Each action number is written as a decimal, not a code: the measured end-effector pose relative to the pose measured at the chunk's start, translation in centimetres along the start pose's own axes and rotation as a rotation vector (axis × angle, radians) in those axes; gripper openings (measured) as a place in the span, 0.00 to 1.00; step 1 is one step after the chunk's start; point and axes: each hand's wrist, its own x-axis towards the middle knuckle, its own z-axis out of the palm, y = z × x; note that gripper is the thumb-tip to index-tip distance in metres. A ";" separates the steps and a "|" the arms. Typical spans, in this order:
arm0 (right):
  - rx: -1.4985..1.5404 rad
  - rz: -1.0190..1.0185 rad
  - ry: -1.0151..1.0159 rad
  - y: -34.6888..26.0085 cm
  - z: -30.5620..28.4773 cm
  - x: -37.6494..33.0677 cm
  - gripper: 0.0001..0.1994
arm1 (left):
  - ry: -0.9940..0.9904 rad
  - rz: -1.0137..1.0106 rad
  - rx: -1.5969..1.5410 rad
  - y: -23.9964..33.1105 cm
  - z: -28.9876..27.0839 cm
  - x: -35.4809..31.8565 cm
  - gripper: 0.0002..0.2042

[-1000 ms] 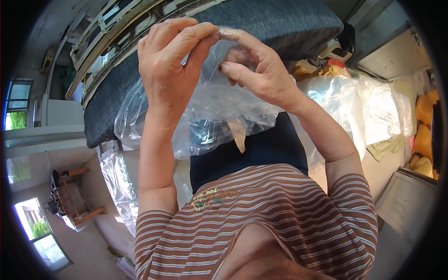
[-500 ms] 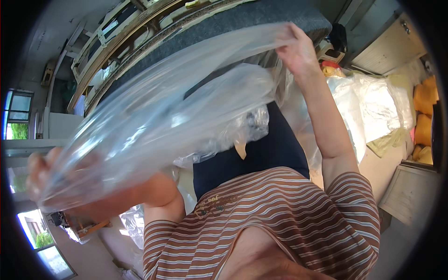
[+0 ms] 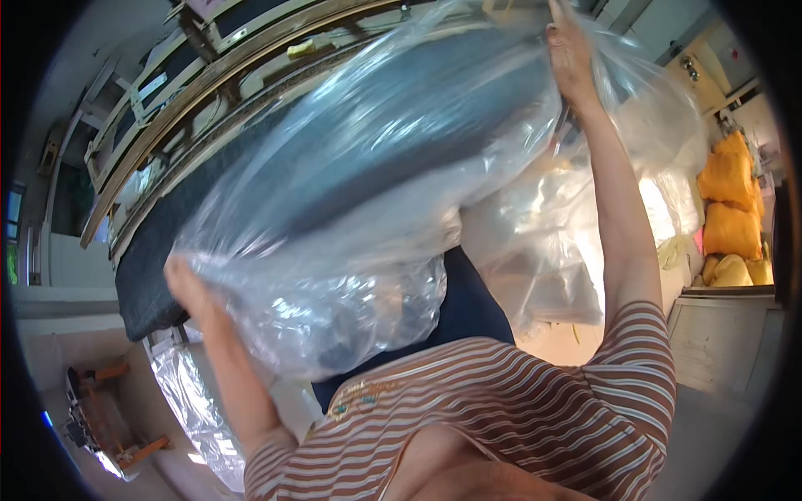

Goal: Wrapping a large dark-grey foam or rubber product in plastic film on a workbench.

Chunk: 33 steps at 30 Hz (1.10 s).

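A large clear plastic bag (image 3: 359, 209) is stretched wide in front of me between both hands. My left hand (image 3: 185, 284) grips its lower left edge, fingers closed on the film. High at the upper right, my right hand (image 3: 570, 52) holds the other edge. Behind the bag lies a long dark grey cushion (image 3: 150, 275) on a table, seen partly through the plastic. My striped shirt (image 3: 501, 417) fills the lower middle.
Wooden frames (image 3: 209, 75) stand behind the cushion. More clear plastic sheets (image 3: 551, 250) are heaped at the right, with orange-yellow sacks (image 3: 727, 209) beyond. Another plastic bag (image 3: 192, 409) hangs at lower left near a small wooden stand (image 3: 100, 409).
A second ago both hands pinched the bunched bag together up high. They have since pulled apart, left hand down to the left, right hand up to the right, spreading the bag wide.
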 end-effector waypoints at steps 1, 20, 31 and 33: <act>0.037 0.300 -0.352 2.5 -0.9 -0.1 0.26 | 0.012 0.120 0.248 -1.4 -2.7 1.3 0.13; 0.258 0.564 -0.660 10.6 7.1 0.6 0.30 | 0.336 0.369 1.140 -10.3 -19.7 26.4 0.16; 0.378 0.093 -0.395 -5.9 11.4 2.4 0.12 | 0.528 0.405 0.602 -8.6 -13.3 23.5 0.16; 0.696 0.291 -0.602 -17.9 7.1 -1.1 0.08 | 0.482 0.377 0.565 -9.0 -11.5 22.9 0.17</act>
